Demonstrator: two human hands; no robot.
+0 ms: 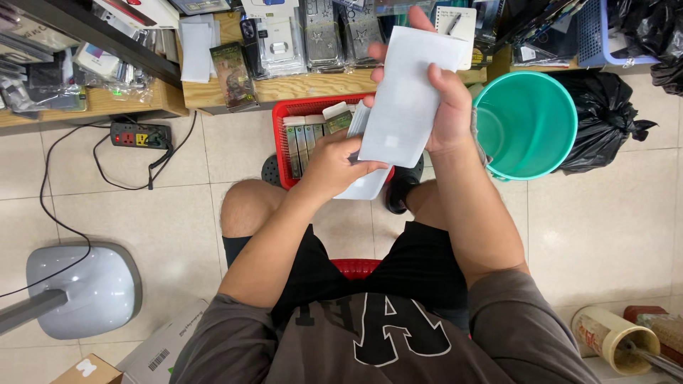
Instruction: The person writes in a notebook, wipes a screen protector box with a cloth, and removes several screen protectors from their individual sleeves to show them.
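My right hand holds up a flat white rectangular packet, fingers behind it and thumb across its right edge. My left hand sits just below and left of it, gripping a stack of similar white packets by their lower edge. Both hands hover over a red plastic basket on the floor, which holds a row of upright slim boxed packets. I am seated on a red stool, knees apart.
A teal bucket stands right of the basket, a black rubbish bag beyond it. Low wooden shelves hold many packaged items. A power strip, fan base, cardboard boxes and a cylindrical tin lie around.
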